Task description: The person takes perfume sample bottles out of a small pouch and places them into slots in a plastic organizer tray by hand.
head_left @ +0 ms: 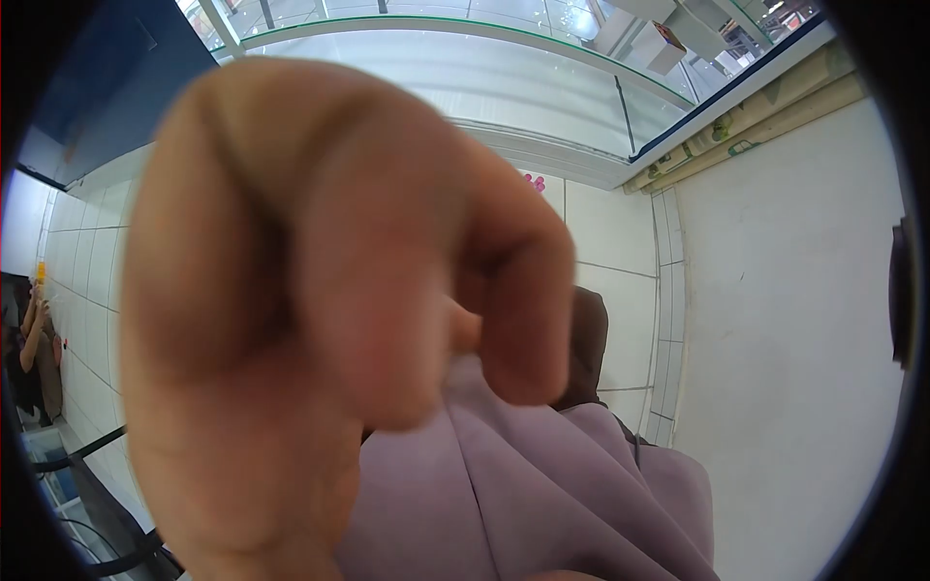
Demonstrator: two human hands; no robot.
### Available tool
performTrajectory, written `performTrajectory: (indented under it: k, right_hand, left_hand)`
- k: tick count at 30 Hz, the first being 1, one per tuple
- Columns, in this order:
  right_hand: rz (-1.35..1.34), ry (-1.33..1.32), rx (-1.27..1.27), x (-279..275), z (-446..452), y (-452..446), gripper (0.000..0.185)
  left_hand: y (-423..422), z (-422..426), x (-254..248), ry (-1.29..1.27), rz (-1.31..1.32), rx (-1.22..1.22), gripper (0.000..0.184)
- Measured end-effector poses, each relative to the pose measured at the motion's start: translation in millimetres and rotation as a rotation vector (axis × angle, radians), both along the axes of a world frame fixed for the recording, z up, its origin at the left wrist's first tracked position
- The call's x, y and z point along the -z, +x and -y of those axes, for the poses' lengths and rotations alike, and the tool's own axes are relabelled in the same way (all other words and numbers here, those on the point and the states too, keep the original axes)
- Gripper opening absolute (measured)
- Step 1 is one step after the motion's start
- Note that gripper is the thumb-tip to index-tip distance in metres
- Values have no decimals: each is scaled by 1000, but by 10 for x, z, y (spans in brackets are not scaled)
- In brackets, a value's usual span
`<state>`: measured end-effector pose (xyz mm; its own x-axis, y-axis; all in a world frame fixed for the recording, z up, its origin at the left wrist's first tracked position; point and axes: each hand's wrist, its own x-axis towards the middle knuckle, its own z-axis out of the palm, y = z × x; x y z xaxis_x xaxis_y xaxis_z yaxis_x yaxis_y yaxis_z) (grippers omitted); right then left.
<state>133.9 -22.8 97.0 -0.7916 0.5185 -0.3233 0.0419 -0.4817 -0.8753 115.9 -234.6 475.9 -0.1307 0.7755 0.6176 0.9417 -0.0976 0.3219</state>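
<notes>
My left hand (pixel 358 232) looms large and blurred right in front of the camera, its wrist rising from the lower left. Its fingers are bent and hang downward, with gaps between them, and nothing shows in them. Below and behind it spreads lilac cloth (pixel 426 494) over my lap. At the bottom edge a sliver of skin (pixel 570 576) may belong to my right hand; its fingers are out of sight. Dark brown cloth (pixel 589 339) shows past the fingertips.
A glass-fronted display case (pixel 504 77) stands ahead, with a small box (pixel 666 41) inside. A white wall (pixel 785 320) runs along the right, beside a patterned curtain (pixel 756 126). Another person (pixel 37 358) is at the far left on the tiled floor (pixel 615 232). Black chair-like tubing (pixel 107 441) is lower left.
</notes>
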Motion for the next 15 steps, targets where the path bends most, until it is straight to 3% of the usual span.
performTrajectory:
  k: [15]
  right_hand:
    - [-25, -27, 47, -242, 57, 28, 17]
  left_hand:
    - [-76, -5, 67, -25, 45, -7, 35]
